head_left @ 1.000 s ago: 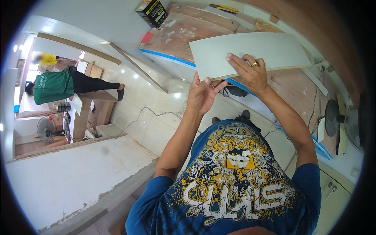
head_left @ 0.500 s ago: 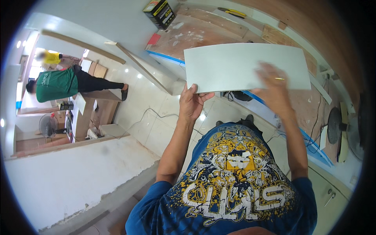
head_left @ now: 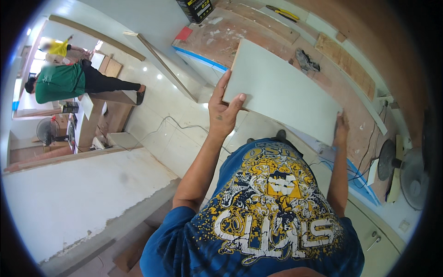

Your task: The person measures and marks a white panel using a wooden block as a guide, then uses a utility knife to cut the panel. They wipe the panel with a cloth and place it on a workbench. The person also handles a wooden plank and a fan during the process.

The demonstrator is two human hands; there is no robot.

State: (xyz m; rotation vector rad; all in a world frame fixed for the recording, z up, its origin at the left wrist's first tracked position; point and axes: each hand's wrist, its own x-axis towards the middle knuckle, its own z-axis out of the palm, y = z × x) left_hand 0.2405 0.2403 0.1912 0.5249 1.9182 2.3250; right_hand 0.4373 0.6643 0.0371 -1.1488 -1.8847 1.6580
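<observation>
Board [head_left: 286, 94], white and slanting, left hand [head_left: 224, 110] with thumb and fingers closed on one end, right hand [head_left: 341, 128] against the other, its finger opening unclear.

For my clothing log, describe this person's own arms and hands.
The left hand and right hand are ungloved; the forearms are bare below short blue sleeves. A small dark mark shows on the left hand, near the wrist.

Bright, mostly soft light. Far-left bright opening [head_left: 38, 64] blows out; small glare spots on floor tiles [head_left: 157, 101]. Right hand [head_left: 341, 129] slightly blurred. Fisheye bends straight edges, rim goes black.
</observation>
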